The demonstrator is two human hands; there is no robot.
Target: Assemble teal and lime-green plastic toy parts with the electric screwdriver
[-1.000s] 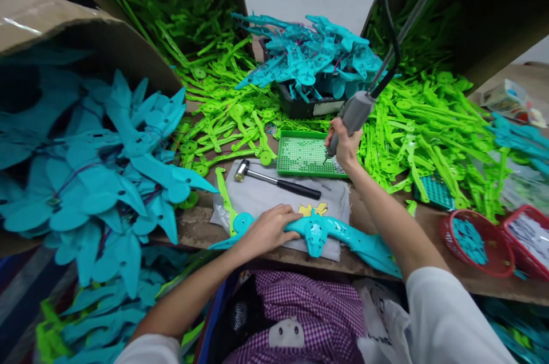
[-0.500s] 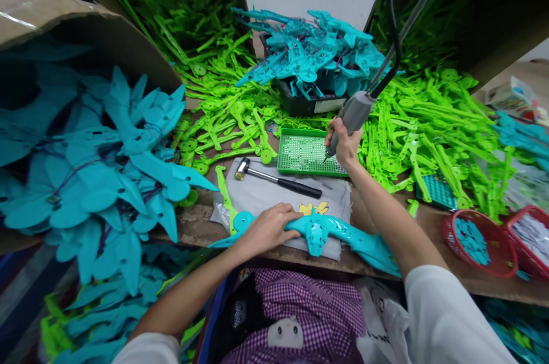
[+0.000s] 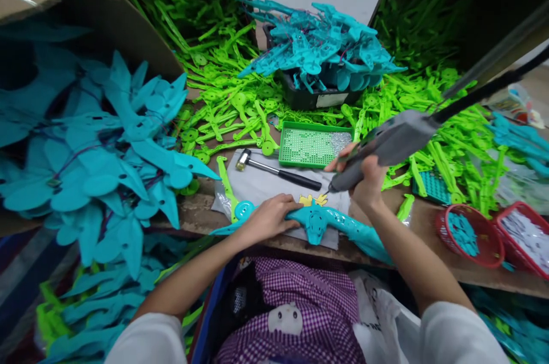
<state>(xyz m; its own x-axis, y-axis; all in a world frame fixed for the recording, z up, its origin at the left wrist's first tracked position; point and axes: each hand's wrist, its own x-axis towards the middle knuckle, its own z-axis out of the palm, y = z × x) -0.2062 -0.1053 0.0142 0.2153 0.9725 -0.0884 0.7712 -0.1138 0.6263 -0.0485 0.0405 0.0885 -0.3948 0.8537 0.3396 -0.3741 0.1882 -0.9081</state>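
Observation:
My left hand (image 3: 272, 216) grips the middle of a turquoise winged plastic body (image 3: 315, 225), which lies across a grey cloth (image 3: 261, 184) at the bench's front edge. A lime-green plastic arm (image 3: 226, 185) sticks out by the round disc at its left end. In my right hand (image 3: 368, 184) is a grey electric screwdriver (image 3: 392, 141), tilted, its bit pointing down and left just above the turquoise body without visible contact. Behind them, a hammer (image 3: 281, 173) with a black handle rests on the cloth. Beyond it sits a green perforated tray (image 3: 281, 145) with small metal screws at its right end.
Lime-green parts (image 3: 227, 89) cover the back of the bench around a black bin (image 3: 295, 98) heaped with turquoise parts. A cardboard box (image 3: 141, 38) of turquoise wings stands left. Red baskets (image 3: 500, 255) hold small pieces at right. The screwdriver's cable (image 3: 484, 89) runs to the upper right.
My right hand has brought the screwdriver from over the green tray down and toward the turquoise body, tipping it flatter. My left hand keeps its hold on the body.

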